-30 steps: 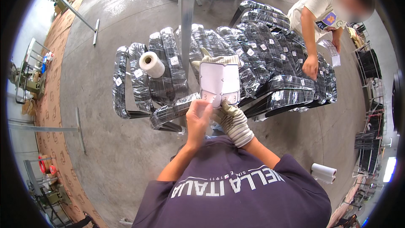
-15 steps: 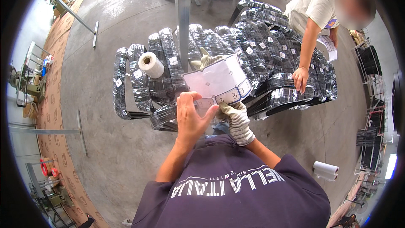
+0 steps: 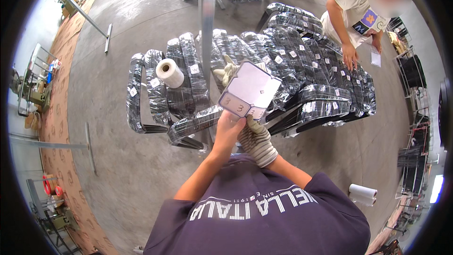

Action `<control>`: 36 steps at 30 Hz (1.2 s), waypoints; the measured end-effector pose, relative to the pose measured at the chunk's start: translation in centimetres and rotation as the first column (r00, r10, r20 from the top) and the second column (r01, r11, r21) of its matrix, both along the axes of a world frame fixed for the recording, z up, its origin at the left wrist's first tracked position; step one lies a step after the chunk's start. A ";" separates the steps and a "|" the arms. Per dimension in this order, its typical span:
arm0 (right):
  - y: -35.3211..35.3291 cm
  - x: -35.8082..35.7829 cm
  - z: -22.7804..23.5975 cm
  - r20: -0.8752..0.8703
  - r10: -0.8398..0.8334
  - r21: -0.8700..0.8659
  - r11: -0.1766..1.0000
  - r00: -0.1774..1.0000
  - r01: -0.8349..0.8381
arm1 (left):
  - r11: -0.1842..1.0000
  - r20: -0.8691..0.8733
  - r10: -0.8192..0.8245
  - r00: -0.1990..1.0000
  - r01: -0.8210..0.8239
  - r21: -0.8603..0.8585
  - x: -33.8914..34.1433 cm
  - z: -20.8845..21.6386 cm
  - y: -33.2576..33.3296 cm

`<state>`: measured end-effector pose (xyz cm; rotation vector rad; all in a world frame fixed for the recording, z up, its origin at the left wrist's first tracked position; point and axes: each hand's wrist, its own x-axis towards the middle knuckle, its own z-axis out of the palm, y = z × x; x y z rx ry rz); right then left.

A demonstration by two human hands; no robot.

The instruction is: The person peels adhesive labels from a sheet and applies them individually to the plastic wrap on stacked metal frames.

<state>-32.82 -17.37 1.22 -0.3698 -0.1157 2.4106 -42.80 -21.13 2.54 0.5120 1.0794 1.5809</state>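
In front of my chest, both hands hold a white label sheet [image 3: 252, 85] with dark-outlined labels, handwritten along its lower part. My bare left hand [image 3: 228, 130] is closed on the lower left edge. My right hand [image 3: 257, 138], in a pale striped work glove, grips the lower edge close beside it. The sheet is bent along its lower row, and some fingers are hidden behind it. Beyond it, a loose glove [image 3: 225, 72] lies on the black, plastic-wrapped frames [image 3: 186, 61], many bearing small white labels. A roll of clear film [image 3: 170, 73] rests on the frames to the left.
An upright metal post [image 3: 206, 23] stands just past the frames. At the far right, a co-worker [image 3: 347, 7] touches the frames with one hand [image 3: 349, 56] and holds a white paper [image 3: 375, 59] in the other. White rolls [image 3: 363, 192] lie on the floor at right.
The sheet has turned and bent, its left edge swinging down. My left hand has moved right, next to the right hand, and closed on the sheet. The co-worker has straightened and shifted back.
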 end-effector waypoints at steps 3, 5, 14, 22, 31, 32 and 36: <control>0.0 -0.1 0.1 -0.014 -0.006 -0.040 0.999 1.000 0.005 | 1.000 -0.066 0.025 0.998 -0.024 0.010 -0.2 0.0 0.6; -0.2 -0.2 2.8 0.133 0.126 0.050 0.990 0.983 -0.134 | 0.991 0.056 0.108 0.993 -0.112 0.079 -0.8 0.3 0.9; 2.9 2.6 11.3 0.685 -0.404 0.728 0.352 0.606 -0.588 | 0.993 -0.997 0.069 -0.022 0.095 0.067 -6.1 4.1 -0.3; 4.8 0.5 5.0 0.812 -0.012 0.470 0.605 0.584 -0.642 | 0.989 -0.986 0.145 0.087 -0.039 0.142 -5.4 4.4 -1.6; 1.3 -1.6 3.1 0.759 -0.267 0.550 0.750 0.594 -0.366 | 0.958 -0.869 0.272 0.414 -0.197 0.206 -3.5 2.0 -2.4; 1.2 -1.6 3.3 0.749 -0.259 0.554 0.749 0.610 -0.362 | 0.949 -0.872 0.297 0.389 -0.220 0.225 -3.5 1.7 -2.3; 0.9 -1.7 3.8 0.735 -0.282 0.584 0.725 0.617 -0.364 | 0.941 -0.796 0.274 0.540 -0.323 0.104 -2.6 2.4 -2.2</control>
